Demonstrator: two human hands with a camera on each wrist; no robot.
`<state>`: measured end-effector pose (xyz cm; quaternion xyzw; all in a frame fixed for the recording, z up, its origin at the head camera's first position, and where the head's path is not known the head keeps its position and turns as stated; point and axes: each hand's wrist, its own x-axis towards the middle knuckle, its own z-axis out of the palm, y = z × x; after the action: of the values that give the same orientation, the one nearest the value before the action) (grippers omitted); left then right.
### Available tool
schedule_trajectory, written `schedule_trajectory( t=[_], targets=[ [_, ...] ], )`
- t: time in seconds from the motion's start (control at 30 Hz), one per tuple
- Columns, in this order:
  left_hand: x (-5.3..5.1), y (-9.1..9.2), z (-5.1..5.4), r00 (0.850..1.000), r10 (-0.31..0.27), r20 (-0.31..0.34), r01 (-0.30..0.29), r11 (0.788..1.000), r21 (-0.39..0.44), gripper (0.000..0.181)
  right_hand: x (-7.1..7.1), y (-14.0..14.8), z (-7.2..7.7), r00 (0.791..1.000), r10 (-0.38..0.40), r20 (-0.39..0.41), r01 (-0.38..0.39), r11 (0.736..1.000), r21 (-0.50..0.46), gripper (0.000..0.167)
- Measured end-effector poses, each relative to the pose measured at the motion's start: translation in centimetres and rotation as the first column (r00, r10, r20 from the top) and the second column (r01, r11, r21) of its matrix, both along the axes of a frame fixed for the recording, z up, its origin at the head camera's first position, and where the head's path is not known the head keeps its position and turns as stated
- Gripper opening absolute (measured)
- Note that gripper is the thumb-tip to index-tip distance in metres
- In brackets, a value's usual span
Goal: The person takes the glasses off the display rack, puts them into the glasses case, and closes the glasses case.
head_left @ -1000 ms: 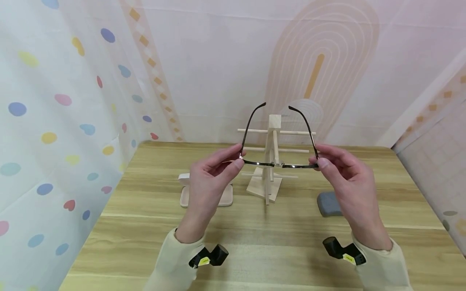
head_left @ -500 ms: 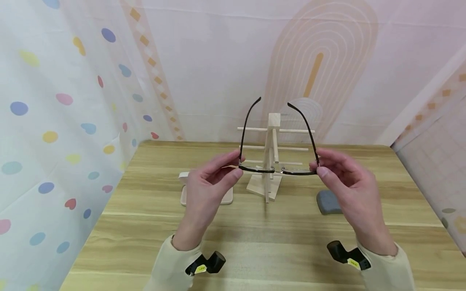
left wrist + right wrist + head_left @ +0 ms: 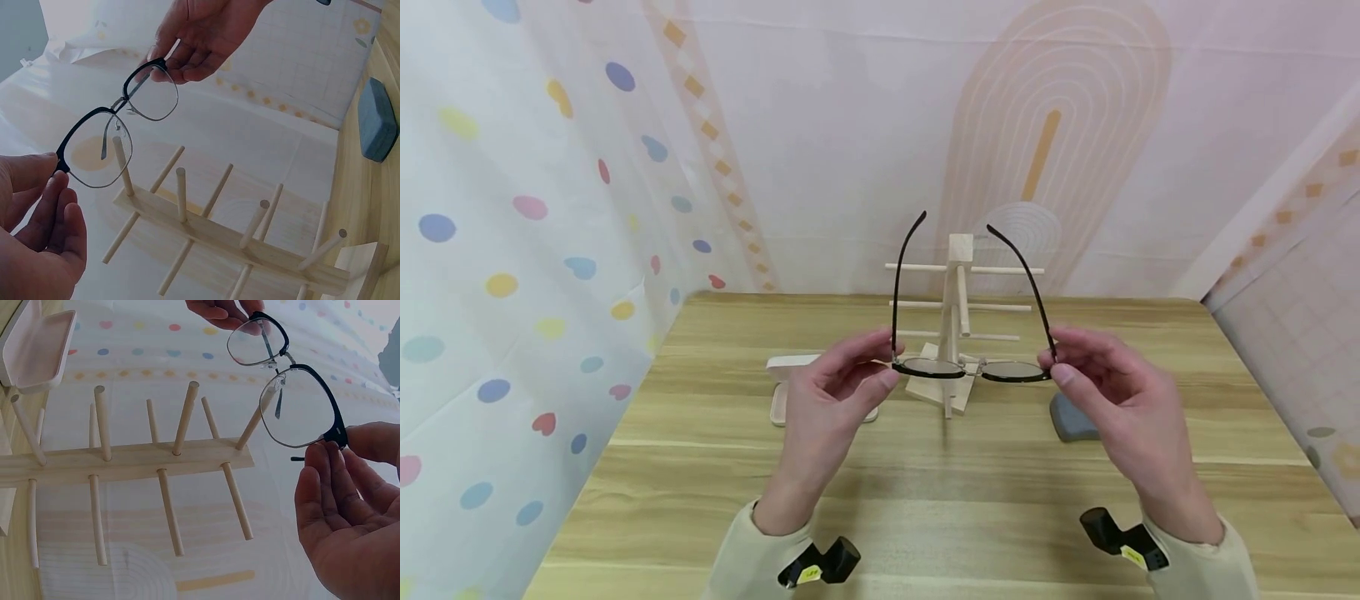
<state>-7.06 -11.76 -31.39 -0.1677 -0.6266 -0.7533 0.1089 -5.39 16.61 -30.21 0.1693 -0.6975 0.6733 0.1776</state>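
Observation:
Black half-rim eyeglasses (image 3: 929, 374) with clear lenses are held level in the air, temples unfolded and pointing away from me. My left hand (image 3: 831, 400) pinches the left hinge corner between thumb and fingers. At the opposite corner, my right hand (image 3: 1120, 404) pinches the frame the same way. Behind the glasses stands a wooden peg rack (image 3: 961, 250), partly covered by them in the head view. In the left wrist view, the lenses of the glasses (image 3: 97, 147) appear near the top pegs of the rack (image 3: 231, 240), and I cannot tell whether they touch.
An open white glasses case (image 3: 778, 404) lies behind my left hand, partly hidden. A closed grey-blue case (image 3: 1071, 418) sits by my right hand. Both rest on the wooden table (image 3: 955, 517). Patterned curtains (image 3: 820, 150) hang behind and at the sides.
Both hands have lowered the glasses a little, and the front has tipped so more of the lenses shows. The grip at both corners stays the same.

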Motion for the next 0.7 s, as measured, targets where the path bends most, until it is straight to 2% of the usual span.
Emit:
schedule_trajectory(
  t=[0.27, 0.47, 0.7],
  targets=[
    [0.3, -0.1, -0.4, 0.999, 0.016, 0.048, -0.014, 1.000, -0.026, 0.041, 0.1, 0.0, -0.6, 0.998, 0.026, -0.054, -0.026, 1.000, 0.005, 0.036],
    [0.5, -0.3, -0.8, 1.000, 0.012, 0.011, -0.012, 0.999, -0.031, 0.041, 0.2, 0.2, -0.7, 0.996, 0.057, -0.074, -0.053, 0.997, 0.053, 0.036],
    [0.8, -0.6, -1.3, 0.999, 0.022, -0.034, -0.024, 0.999, -0.043, 0.040, 0.4, 0.2, -0.9, 0.997, 0.061, -0.052, -0.055, 0.993, 0.107, 0.036]
  ],
)
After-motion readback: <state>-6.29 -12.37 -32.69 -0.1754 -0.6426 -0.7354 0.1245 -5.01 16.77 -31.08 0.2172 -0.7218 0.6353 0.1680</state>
